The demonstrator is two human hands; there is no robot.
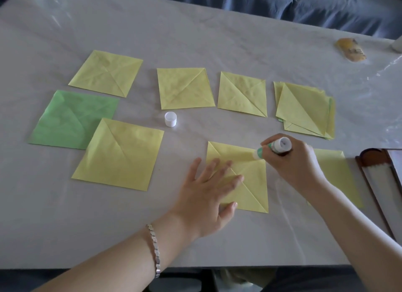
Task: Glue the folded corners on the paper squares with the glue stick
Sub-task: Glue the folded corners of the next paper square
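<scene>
Right hand (291,163) grips the glue stick (276,147), label blurred, tip on a yellow square (254,183). Left hand (206,193), flat, presses it.

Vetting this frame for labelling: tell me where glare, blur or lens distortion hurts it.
Head view: glare streaks the clear plastic sheet at right; fingers of the left hand look slightly blurred; the wide lens skews the table edges; soft light, faint shadows; glue stick legible.
</scene>
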